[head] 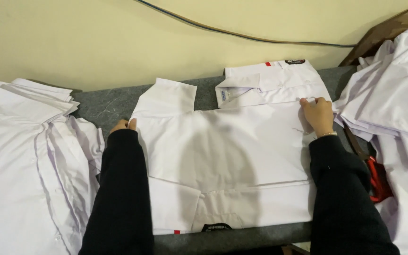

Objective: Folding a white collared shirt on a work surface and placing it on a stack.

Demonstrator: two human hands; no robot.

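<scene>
Shirt [223, 151], white and partly folded, is lying flat on the grey table [114, 101] at centre frame. Left hand [124, 124] is pinching its left edge with curled fingers; right hand [318, 114] is gripping the right edge. Stacks of white shirts [24, 156] are sitting at far left and upper right

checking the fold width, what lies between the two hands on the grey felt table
In the head view, only the spread white cotton shirt spans from the left hand to the right hand; nothing rests on it.
</scene>
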